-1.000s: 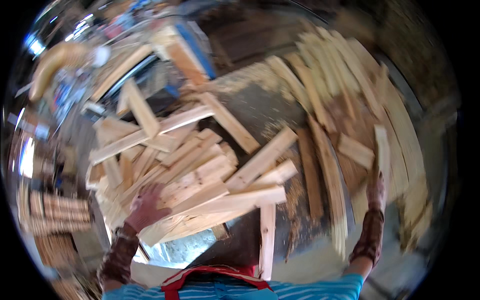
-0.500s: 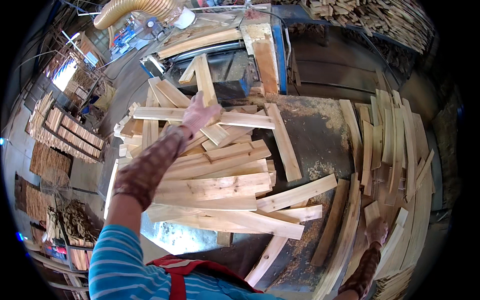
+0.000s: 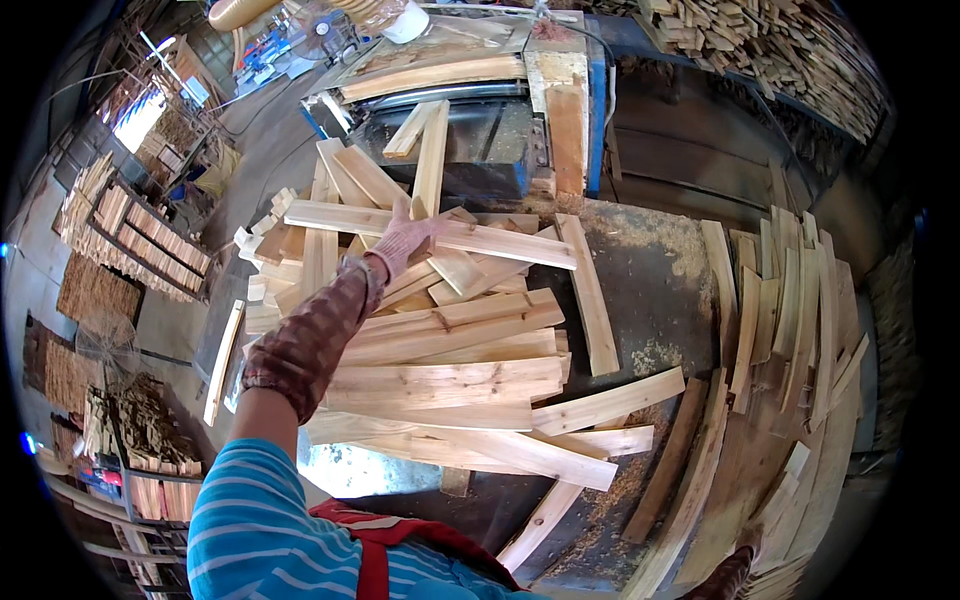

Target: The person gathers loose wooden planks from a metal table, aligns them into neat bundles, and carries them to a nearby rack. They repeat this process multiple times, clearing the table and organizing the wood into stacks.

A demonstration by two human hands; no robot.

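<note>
On plank pile (image 3: pixel 440 350) — L hand (image 3: pixel 408 235)

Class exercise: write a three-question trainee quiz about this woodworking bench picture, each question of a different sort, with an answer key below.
1. True or false: the left hand rests on a long pale plank lying crosswise on top of the heap of cut boards.
2. What covers the left hand? A) a knitted glove B) nothing C) a plastic bag
3. Fill in: the bare part of the metal table is strewn with ____.

Key
1. True.
2. A.
3. Sawdust. The right hand is barely seen at the lower edge, so nothing is asked about it.
</note>
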